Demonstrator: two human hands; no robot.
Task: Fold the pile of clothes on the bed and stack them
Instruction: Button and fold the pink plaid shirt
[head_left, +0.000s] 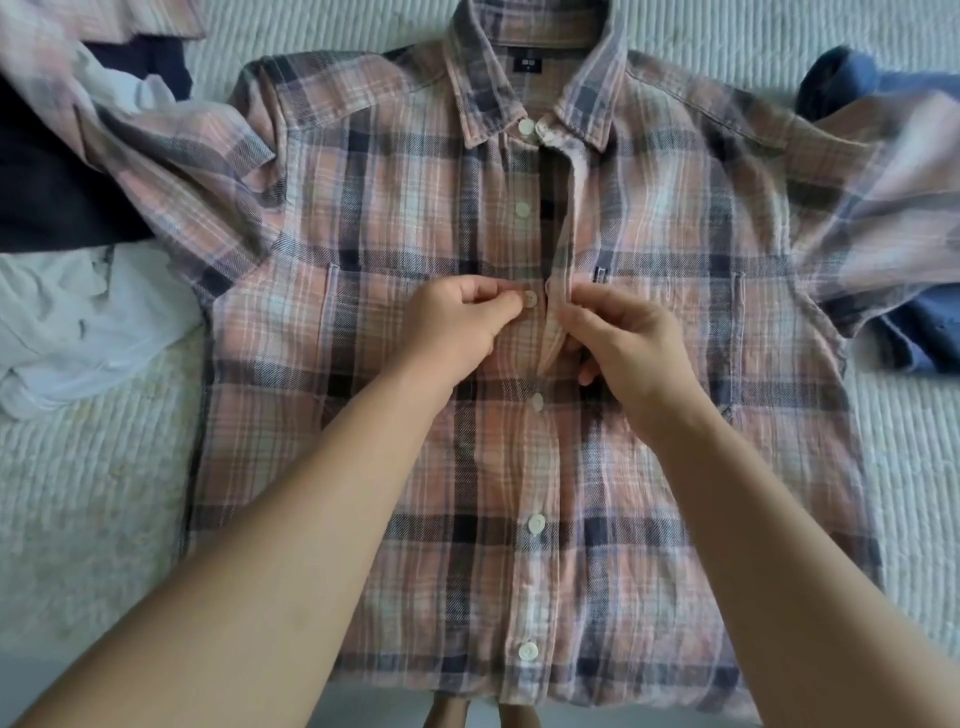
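1. The plaid shirt (519, 364) lies face up and spread flat on the bed (104, 519), collar away from the person and sleeves out to both sides. Laid like this, the front can be fastened before folding.
2. The left hand (457, 325) pinches the cloth beside the middle button (530, 299), steadying it.
3. The right hand (623, 343) has its grip closed on the loose placket edge (558, 317), lifting it toward that button, apparently to line up the hole.
4. The buttons below look fastened; the chest is open, so folding has not begun.
5. White clothes (62, 322), a dark garment (52, 192) and blue denim (909, 332) wait at the sides.
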